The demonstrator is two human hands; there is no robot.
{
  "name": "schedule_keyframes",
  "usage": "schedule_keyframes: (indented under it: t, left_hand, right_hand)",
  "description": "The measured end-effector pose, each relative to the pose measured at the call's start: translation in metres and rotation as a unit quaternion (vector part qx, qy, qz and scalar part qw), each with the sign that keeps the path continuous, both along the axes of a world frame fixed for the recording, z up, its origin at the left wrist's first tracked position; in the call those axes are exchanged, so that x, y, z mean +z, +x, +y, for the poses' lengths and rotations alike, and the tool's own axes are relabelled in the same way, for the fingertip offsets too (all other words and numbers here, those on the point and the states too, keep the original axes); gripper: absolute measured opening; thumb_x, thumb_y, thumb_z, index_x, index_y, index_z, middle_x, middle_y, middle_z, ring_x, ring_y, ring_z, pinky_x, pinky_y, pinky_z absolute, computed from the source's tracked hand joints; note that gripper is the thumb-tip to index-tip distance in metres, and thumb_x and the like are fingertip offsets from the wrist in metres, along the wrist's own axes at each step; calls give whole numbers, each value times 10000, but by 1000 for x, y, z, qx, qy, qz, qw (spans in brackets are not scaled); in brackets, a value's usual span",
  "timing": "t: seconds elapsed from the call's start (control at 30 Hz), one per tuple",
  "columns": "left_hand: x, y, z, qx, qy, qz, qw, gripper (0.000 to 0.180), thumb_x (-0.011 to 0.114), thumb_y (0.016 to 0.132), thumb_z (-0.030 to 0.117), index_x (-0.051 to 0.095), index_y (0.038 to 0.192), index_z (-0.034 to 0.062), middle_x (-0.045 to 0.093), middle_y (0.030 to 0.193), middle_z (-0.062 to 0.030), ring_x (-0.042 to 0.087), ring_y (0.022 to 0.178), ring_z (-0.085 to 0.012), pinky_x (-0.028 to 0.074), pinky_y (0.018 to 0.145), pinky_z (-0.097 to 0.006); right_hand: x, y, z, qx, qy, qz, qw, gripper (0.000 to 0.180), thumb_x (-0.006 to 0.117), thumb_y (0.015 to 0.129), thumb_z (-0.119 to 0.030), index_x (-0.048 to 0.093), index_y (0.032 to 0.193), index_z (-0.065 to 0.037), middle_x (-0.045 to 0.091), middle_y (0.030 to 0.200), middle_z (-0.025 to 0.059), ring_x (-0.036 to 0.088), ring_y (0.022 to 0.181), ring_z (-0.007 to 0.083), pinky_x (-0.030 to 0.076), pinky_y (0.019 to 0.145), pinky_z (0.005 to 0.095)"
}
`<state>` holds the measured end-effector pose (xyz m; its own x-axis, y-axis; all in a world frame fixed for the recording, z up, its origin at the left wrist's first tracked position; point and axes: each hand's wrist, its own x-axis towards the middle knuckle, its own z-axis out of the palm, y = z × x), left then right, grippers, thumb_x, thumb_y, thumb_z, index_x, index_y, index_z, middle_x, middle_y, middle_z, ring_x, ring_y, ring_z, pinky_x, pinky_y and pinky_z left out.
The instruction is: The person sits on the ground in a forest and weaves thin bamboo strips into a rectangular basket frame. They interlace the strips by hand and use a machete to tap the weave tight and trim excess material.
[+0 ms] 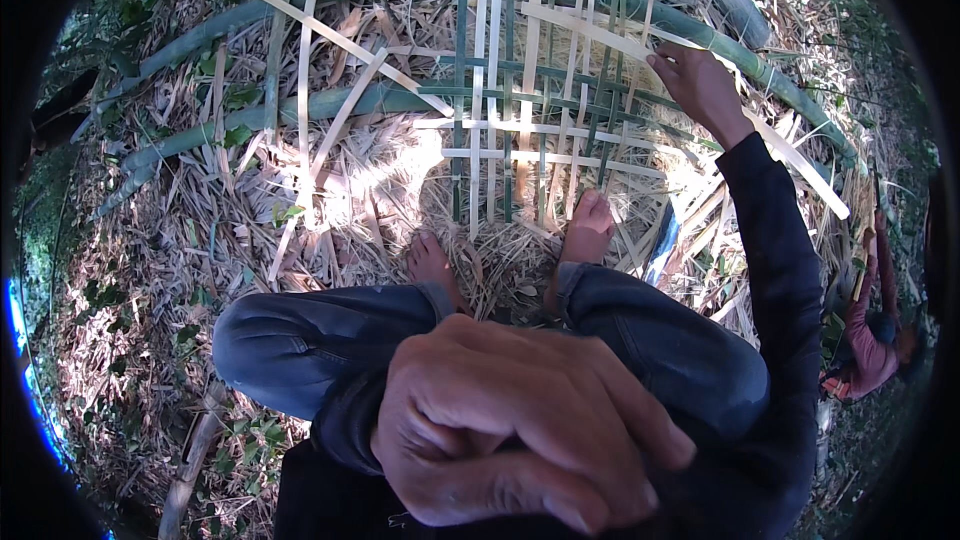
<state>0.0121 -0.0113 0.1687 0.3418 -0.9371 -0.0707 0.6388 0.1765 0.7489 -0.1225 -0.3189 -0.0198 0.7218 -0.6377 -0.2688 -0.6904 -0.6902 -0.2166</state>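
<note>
A long pale strip (590, 32) was held slantwise, its left part crossing an open lattice (550, 129). The lattice was woven from green and pale strips (508, 170)

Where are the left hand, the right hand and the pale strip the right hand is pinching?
Left hand (510, 405): head view, on the back of the hand.
Right hand (703, 90): head view, on the back of the hand.
Pale strip (588, 31): head view, on its stretch left of the right hand.
</note>
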Motion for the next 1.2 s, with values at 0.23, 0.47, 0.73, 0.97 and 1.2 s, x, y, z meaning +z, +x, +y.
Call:
schedule_keyframes:
  t: [0.23,0.47,0.73,0.97,1.2]
  left_hand:
    - [-88,3,22,18,95,-120,988,406,497,1050,259,620,770,-10,604,752,-80,619,765,-187,473,704,-305]
    - [-118,-5,18,-81,264,-200,940,284,532,1033,234,656,950,-8,656,929,-77,620,932,-159,466,871,-311]
    - [-121,-12,16,-162,254,-407,862,182,623,954,163,658,1080,37,680,1037,-115,656,984,-263,483,894,-353]
    - [-136,-19,24,-204,211,-512,807,212,650,924,181,650,1099,60,654,1045,-126,622,1019,-341,484,883,-414]
    - [-136,-19,23,-217,205,-515,804,236,649,923,187,643,1114,50,649,1065,-133,614,1037,-344,482,895,-425]
  right_hand:
    - [-2,-8,-1,-5,-9,-13,1000,359,549,975,-365,699,1098,-63,715,875,172,688,821,365,539,765,470]
    - [-9,-11,-3,5,4,-26,1000,324,554,973,-339,689,1021,-49,699,841,189,674,804,384,530,751,486]
    - [-8,-13,2,10,19,-22,1000,305,540,972,-306,684,1021,-41,688,833,213,666,788,399,521,737,498]
    - [-4,-12,3,13,-5,-37,999,298,532,966,-293,679,1047,-47,691,845,211,667,789,398,524,732,496]
    - [0,-14,6,15,-8,-40,999,260,530,957,-267,661,960,-43,678,815,202,661,765,393,519,728,501]
